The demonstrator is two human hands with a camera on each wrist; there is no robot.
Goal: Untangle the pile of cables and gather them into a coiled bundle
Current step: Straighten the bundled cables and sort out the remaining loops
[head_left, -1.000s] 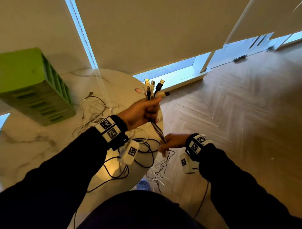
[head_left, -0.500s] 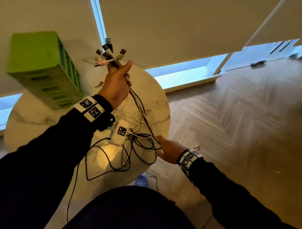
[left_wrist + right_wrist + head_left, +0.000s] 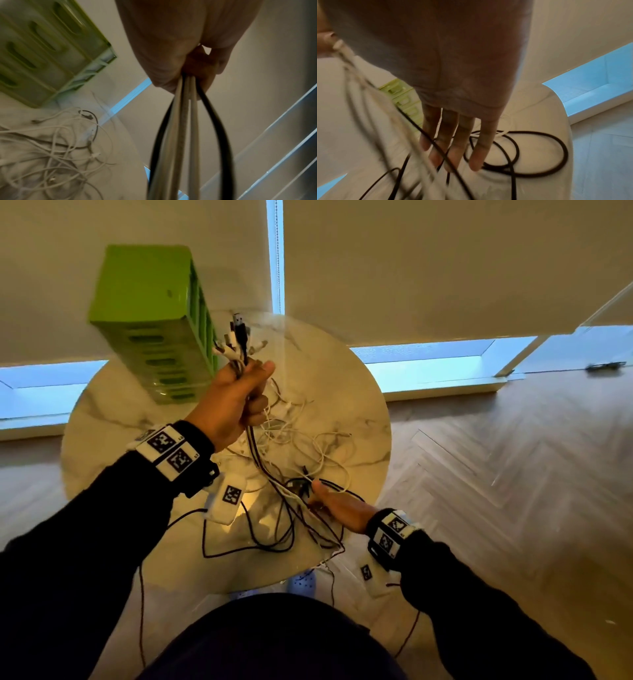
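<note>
Cables (image 3: 291,460), thin round cords in white and black, lie in a loose tangle on the round, glossy marble-patterned table (image 3: 359,392). The left hand (image 3: 233,402) has its fingers (image 3: 257,405) curled tight round a bunch of them, with the plug ends (image 3: 236,340), white ones and one black USB, fanning out above the fist. Below the fist the cords hang in smooth parallel strands, two black outside pale ones, down to the heap. The right hand (image 3: 342,508) lies lower, at the near edge of the table, fingers (image 3: 455,147) straight and slightly spread, black and white cords running across them; they touch the cords without closing. A black loop (image 3: 530,152) lies flat just beyond those fingertips. A slotted green plastic crate (image 3: 154,313) stands beyond the left fist.

Against half a second ago, the left fist sits lower and nearer the table's middle, and the right hand has moved up over the table edge.
</note>
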